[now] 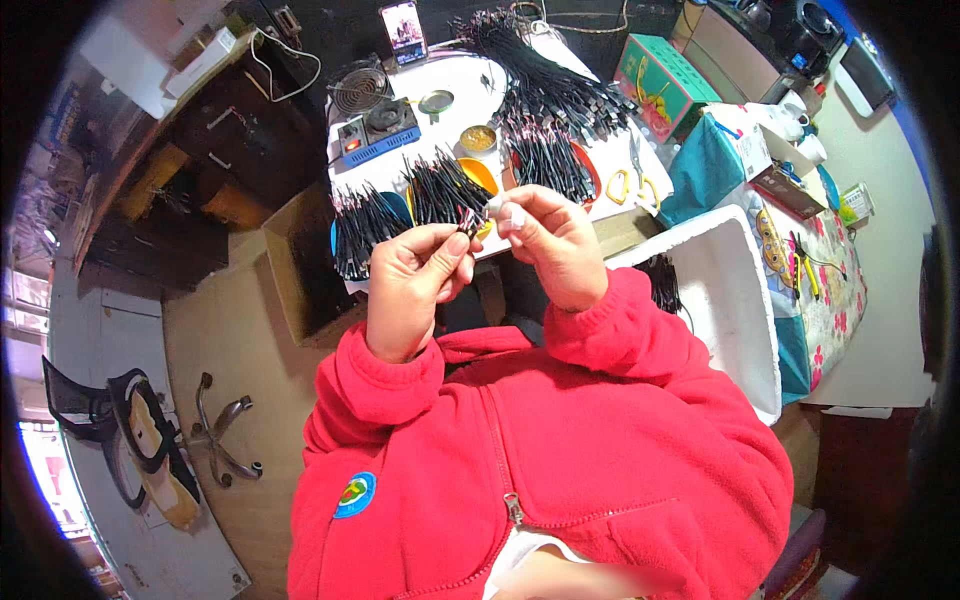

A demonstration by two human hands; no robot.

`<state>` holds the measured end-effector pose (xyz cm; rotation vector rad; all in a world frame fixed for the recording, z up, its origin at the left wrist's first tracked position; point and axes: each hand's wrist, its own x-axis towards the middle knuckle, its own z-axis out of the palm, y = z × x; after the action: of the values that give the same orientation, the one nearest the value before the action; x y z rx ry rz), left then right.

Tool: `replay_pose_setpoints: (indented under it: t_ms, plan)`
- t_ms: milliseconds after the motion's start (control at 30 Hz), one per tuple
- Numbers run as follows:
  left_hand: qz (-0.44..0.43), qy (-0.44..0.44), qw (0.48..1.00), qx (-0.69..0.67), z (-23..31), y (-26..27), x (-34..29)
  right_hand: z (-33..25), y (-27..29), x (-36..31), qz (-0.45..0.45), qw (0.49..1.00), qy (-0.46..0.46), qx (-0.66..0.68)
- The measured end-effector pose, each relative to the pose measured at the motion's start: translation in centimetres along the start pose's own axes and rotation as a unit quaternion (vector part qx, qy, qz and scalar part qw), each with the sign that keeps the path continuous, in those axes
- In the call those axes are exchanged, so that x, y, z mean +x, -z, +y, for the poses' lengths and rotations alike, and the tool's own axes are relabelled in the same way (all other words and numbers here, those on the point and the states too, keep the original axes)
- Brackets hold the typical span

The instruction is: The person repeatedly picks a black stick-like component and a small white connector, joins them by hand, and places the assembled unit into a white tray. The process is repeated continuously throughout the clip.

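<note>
White surface (462,88) shows bare room toward its middle. Foam box (758,310), right of it, is partly hidden by the red sleeve (630,325). Black cable bundles (440,188) crowd the near edge. Before them, the left hand (425,270) has its grip pinching wired ends (467,221), half covered; the right hand (556,245)'s grip, I cannot tell.

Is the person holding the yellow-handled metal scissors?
No, the yellow-handled metal scissors lie on the white table, apart from the bare left hand and bare right hand.
</note>
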<state>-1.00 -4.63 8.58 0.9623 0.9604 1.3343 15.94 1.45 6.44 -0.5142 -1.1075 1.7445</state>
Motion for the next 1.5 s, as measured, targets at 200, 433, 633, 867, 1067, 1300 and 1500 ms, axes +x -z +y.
replay_pose_setpoints:
  t_ms: [200, 433, 633, 867, 1067, 1300, 1500]
  plan:
    - [0.01, 0.018, 1.0, 0.002, -1.1, -0.1, 1.2, 0.7, 1.6, 1.3, -0.033, 0.996, 0.004, -0.087]
    - [0.032, -0.041, 0.998, 0.021, -2.1, -0.4, 1.6, 1.0, 1.8, 1.1, -0.013, 1.0, -0.002, -0.027]
    - [0.028, -0.006, 0.999, -0.044, -2.5, -0.4, 1.5, 1.7, 1.9, 1.3, -0.085, 0.945, -0.205, 0.241]
    - [-0.051, 0.078, 0.994, -0.053, -2.1, 0.4, 1.0, 0.9, 2.4, 0.9, -0.086, 0.957, -0.224, 0.16]
    - [-0.056, 0.063, 0.996, -0.019, -2.1, 0.2, 0.9, 1.0, 2.8, 0.8, -0.118, 0.966, -0.19, 0.129]
    - [-0.058, 0.081, 0.995, 0.004, -2.9, 0.3, 1.3, 2.9, 3.2, 0.5, -0.085, 0.935, -0.267, 0.216]
    - [-0.057, 0.082, 0.995, 0.004, -3.4, 0.6, 1.8, 2.7, 3.3, 0.8, -0.09, 0.935, -0.278, 0.199]
